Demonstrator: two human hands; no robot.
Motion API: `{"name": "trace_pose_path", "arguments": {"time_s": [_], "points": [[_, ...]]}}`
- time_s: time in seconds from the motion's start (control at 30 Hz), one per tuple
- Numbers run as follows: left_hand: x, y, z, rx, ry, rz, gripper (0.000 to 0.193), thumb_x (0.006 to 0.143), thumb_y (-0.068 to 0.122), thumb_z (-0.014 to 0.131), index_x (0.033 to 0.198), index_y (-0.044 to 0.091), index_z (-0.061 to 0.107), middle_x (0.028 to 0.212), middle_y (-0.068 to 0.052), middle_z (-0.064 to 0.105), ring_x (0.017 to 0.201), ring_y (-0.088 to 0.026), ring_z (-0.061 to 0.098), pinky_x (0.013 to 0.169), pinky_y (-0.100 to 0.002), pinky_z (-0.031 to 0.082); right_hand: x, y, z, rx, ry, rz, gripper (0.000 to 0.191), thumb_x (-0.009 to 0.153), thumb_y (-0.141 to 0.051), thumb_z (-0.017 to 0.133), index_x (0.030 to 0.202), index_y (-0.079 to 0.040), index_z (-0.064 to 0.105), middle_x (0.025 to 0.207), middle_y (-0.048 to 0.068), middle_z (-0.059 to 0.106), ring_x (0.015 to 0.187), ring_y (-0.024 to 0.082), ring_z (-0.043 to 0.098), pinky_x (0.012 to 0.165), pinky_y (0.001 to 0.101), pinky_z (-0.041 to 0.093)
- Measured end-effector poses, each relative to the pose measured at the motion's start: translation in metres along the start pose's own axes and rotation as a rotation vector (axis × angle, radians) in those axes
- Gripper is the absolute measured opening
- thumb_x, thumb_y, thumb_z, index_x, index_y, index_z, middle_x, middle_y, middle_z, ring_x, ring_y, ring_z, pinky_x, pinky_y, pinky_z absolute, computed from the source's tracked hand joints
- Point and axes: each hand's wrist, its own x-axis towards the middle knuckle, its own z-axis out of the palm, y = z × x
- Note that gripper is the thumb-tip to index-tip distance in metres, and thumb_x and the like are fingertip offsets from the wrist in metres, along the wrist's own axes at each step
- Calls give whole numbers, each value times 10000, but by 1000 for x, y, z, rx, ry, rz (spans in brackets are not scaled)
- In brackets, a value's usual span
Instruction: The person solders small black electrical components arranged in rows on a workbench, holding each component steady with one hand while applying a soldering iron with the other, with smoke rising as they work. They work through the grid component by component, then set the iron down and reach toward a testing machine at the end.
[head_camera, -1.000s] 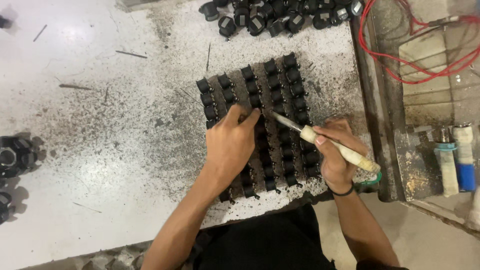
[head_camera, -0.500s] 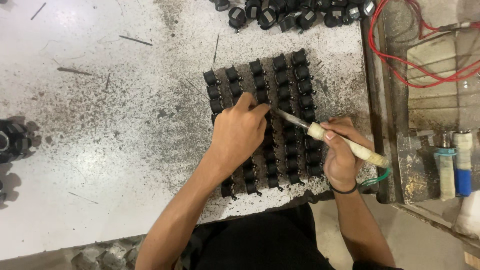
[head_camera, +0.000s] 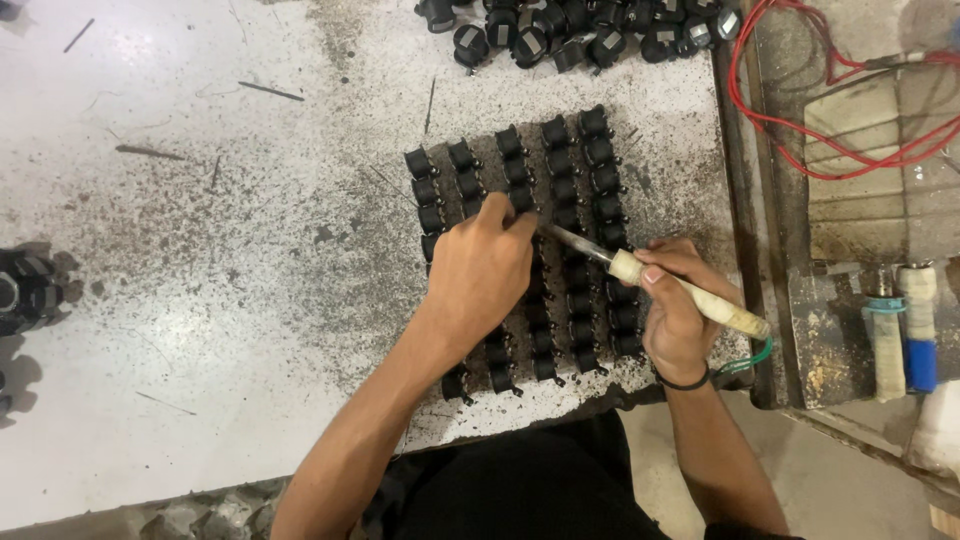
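Rows of small black plastic parts (head_camera: 560, 170) stand in a grid on a stained white worktable (head_camera: 200, 260). My left hand (head_camera: 480, 270) rests on the grid with its fingertips pinched at one part near the middle. My right hand (head_camera: 675, 310) grips a soldering iron (head_camera: 690, 298) by its pale wrapped handle. The metal tip of the iron points left and meets the spot under my left fingertips. What the left fingers pinch is too small to tell.
A heap of loose black parts (head_camera: 580, 30) lies at the table's far edge. More black parts (head_camera: 25, 290) sit at the left edge. Red wires (head_camera: 830, 110) loop over a grimy metal tray at right, with taped tool handles (head_camera: 900, 320) beside it.
Both hands stay on the grid. The iron's tip and my left fingertips have shifted slightly along the rows; the view has moved a little.
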Motion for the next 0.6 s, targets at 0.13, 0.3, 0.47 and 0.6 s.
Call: {"name": "trace_pose_path", "arguments": {"time_s": [0.13, 0.3, 0.47, 0.6], "points": [[0, 0, 3, -4, 4, 17, 239, 844, -2, 636, 1059, 8, 739, 950, -146, 603, 753, -297, 714, 588, -404, 603, -1, -1, -1, -9, -7, 16, 152, 944, -18, 658, 1046, 86, 703, 922, 164, 667, 761, 204, 628, 885, 310, 501], [-1, 2, 6, 87, -35, 8, 268, 794, -2, 651, 1047, 4, 738, 951, -153, 606, 767, -304, 717, 570, -411, 594, 2, 1, -1, -67, -5, -122, 167, 941, -31, 659, 1051, 79, 719, 881, 165, 710, 809, 205, 627, 979, 335, 488], [-2, 0, 5, 71, -33, -8, 272, 777, -7, 644, 1028, 16, 745, 969, -142, 625, 748, -285, 723, 551, -401, 585, 1, 2, 1, -70, 36, -129, 173, 905, -24, 670, 1040, 72, 721, 903, 167, 706, 913, 232, 634, 995, 351, 505], [-2, -3, 4, 38, 31, 7, 228, 818, 0, 652, 1022, 22, 751, 975, -101, 651, 736, -263, 723, 555, -389, 581, 0, 1, 1, -99, 45, -118, 183, 892, -25, 674, 1039, 69, 731, 885, 161, 705, 923, 238, 633, 995, 355, 509]]}}
